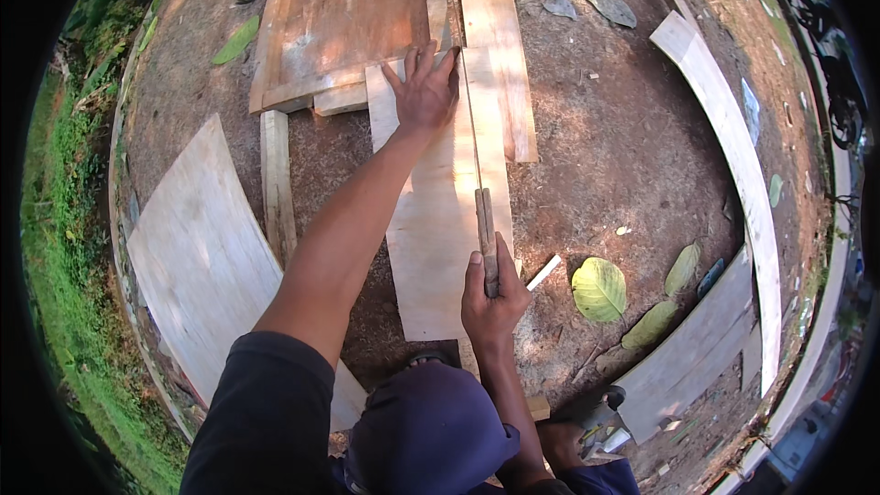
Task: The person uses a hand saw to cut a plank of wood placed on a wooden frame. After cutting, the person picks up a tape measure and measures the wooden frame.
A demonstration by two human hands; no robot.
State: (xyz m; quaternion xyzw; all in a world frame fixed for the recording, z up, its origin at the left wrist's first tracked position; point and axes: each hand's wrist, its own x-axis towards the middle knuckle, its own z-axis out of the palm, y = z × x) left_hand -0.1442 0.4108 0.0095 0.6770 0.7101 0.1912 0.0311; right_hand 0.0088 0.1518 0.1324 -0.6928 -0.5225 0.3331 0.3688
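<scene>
My left hand (425, 92) lies with fingers spread on a pale plywood board (423, 238), near its top edge and beside a thin dark straight line running along the board. My right hand (495, 298) is closed round the handle of a narrow saw-like tool (485, 215), seen edge-on and in line with that dark line at the board's right part. A longer wooden strip (500, 0) lies under the board's upper right. A larger brown panel (353, 5) is just beyond my left hand.
A plywood sheet (202, 229) and timber beam (275, 174) lie left. A long white strip (733, 147) and grey board (687, 344) lie right, with large leaves (598, 291) on the dirt. A dark cap (422, 431) fills the bottom middle. Motorbikes (825, 82) stand beyond a kerb.
</scene>
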